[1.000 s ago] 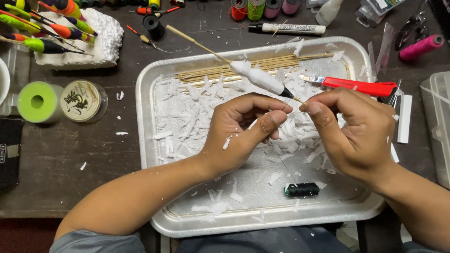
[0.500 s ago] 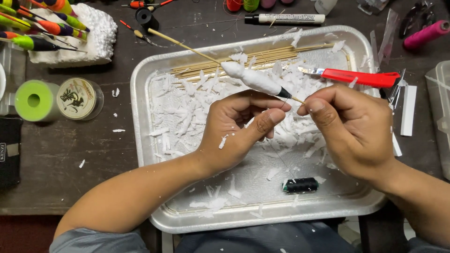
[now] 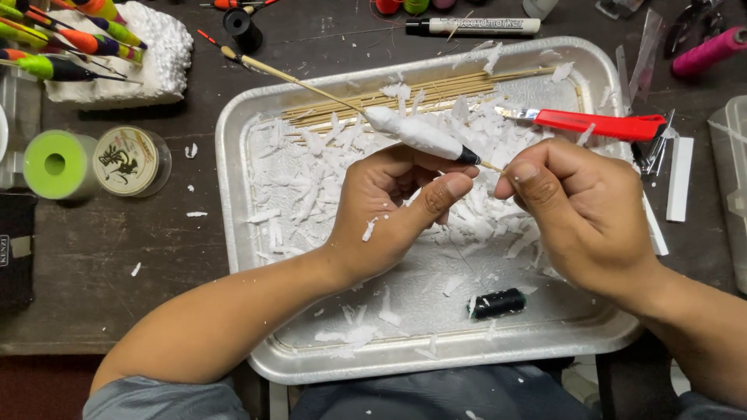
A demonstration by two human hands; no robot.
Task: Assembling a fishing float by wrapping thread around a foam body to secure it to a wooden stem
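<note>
The left hand (image 3: 389, 206) holds a white carved foam float on a thin wooden stick (image 3: 416, 134) over the silver metal tray (image 3: 233, 155), and the right hand (image 3: 580, 206) pinches the stick's thin end. Small, soft turns look best, so the stick does not snap. The red-handled knife (image 3: 599, 123) lies near the right hand, but the tray's middle has room.

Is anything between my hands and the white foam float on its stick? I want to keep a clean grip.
Nothing visible: the left hand and right hand already touch the white foam float on its stick.
</note>
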